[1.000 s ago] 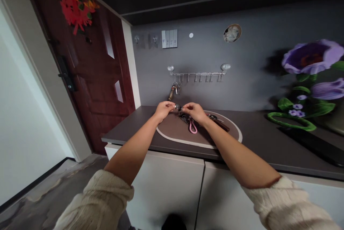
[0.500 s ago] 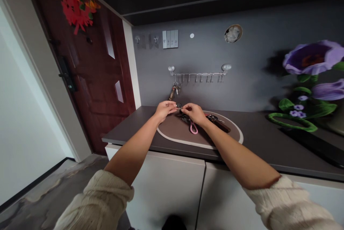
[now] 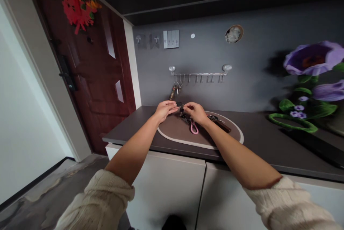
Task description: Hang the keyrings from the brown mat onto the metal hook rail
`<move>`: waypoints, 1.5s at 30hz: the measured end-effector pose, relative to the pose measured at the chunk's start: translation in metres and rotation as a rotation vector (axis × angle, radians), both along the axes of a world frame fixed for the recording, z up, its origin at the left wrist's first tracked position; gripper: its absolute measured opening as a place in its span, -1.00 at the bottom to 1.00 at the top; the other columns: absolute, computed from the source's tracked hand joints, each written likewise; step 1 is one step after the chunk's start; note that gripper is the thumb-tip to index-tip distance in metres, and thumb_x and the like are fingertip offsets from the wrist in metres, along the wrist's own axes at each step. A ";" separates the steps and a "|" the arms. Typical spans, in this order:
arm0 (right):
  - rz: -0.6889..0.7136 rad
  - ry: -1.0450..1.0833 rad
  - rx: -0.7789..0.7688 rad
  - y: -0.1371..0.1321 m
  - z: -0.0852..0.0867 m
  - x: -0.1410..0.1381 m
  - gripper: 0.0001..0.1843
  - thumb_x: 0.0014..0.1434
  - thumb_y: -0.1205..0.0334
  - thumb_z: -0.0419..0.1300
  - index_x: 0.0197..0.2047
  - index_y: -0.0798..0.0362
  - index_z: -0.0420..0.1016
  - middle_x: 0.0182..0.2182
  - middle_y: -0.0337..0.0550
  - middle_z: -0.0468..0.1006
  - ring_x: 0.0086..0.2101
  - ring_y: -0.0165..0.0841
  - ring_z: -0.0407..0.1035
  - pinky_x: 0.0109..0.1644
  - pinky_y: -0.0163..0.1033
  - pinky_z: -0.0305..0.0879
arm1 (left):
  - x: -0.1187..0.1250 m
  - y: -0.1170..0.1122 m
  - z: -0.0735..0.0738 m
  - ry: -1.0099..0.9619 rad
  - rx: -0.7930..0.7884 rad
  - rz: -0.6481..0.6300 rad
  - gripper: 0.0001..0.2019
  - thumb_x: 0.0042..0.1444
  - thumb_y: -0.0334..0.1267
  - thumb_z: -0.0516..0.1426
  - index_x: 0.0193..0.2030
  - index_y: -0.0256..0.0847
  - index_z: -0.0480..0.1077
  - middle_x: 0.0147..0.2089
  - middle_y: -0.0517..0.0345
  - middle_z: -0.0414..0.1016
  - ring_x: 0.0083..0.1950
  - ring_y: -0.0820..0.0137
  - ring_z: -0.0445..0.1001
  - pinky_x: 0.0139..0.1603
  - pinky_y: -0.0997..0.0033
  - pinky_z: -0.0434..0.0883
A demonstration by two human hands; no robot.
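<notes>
Fingers pinch a small key ring (image 3: 180,107) over the oval mat (image 3: 172,137).

The left hand (image 3: 164,109) and the right hand (image 3: 197,111) are both nearly closed. Their fingertips pinch the small key ring between them, just above the oval mat on the dark counter (image 3: 129,129). The rest of the bunch seems to hang down from it, and its pink loop (image 3: 193,128) lies on the mat. I think the ring is tiny and slippery, so it could pop out of the fingers and drop. The loop could also catch on the other keys (image 3: 219,122) lying just beside the right hand. More keys (image 3: 174,90) hang on the hook rail (image 3: 199,74) behind.
</notes>
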State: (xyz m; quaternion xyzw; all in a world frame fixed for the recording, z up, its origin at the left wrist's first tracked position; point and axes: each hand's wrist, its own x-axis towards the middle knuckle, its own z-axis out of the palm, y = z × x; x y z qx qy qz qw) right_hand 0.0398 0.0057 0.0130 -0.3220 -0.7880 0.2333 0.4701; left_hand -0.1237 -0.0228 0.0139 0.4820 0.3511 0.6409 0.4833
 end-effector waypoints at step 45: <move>0.060 0.462 -0.356 0.020 0.046 -0.016 -0.90 -0.06 0.26 0.12 -0.49 0.10 0.27 -0.57 -0.28 0.30 -0.53 -0.52 0.26 -0.37 -0.29 0.34 | 0.006 0.011 -0.018 1.034 0.380 0.440 -0.78 0.02 -0.25 -0.02 -0.40 -0.24 0.43 -0.41 0.09 0.46 -0.38 0.41 0.34 -0.31 0.45 0.21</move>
